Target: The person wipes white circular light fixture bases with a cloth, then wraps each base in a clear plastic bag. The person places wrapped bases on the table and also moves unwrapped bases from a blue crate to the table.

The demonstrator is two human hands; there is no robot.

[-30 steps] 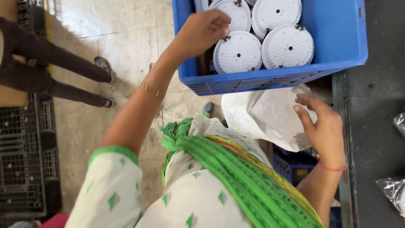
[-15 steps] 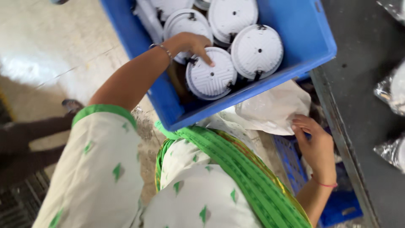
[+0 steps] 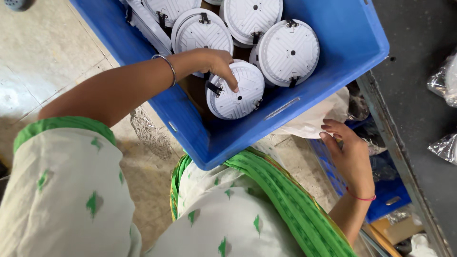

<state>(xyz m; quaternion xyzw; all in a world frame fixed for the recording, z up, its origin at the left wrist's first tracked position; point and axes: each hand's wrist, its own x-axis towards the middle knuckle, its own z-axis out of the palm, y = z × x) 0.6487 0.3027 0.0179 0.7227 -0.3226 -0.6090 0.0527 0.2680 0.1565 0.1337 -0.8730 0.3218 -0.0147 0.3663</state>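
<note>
While the left hand [image 3: 216, 62] reaches into the blue crate [image 3: 352, 52] at the upper middle of the frame, its fingers [image 3: 232, 81] lie curled over the top edge of a round white disc [image 3: 236, 90] — a flat ribbed fitting with small black spring clips on its rim. The grip looks like a light pinch on the disc's edge rather than a full clench; whether the thumb has closed behind it cannot be told. That disc leans near the crate's front wall, tilted, with three or four like discs [image 3: 288, 50] stacked on edge behind it toward the top of the frame.

At the right middle, the right hand [image 3: 350, 154] is loosely open, fingertips touching a pale plastic bag [image 3: 314, 121] that sits just under the crate's lower right side. Below it, a second blue crate [image 3: 385, 202] shows partly, and crinkled clear wrappers [image 3: 442, 81] lie on the dark surface at the far right edge.

The risk I judge here lies in that shallow hold: lifted by its rim alone, the disc could pivot and slip back, knocking its neighbours over. A clip could also snag a finger or catch on the next disc's clip — dragging it along. The bag, held only by fingertips, might sag shut.
</note>
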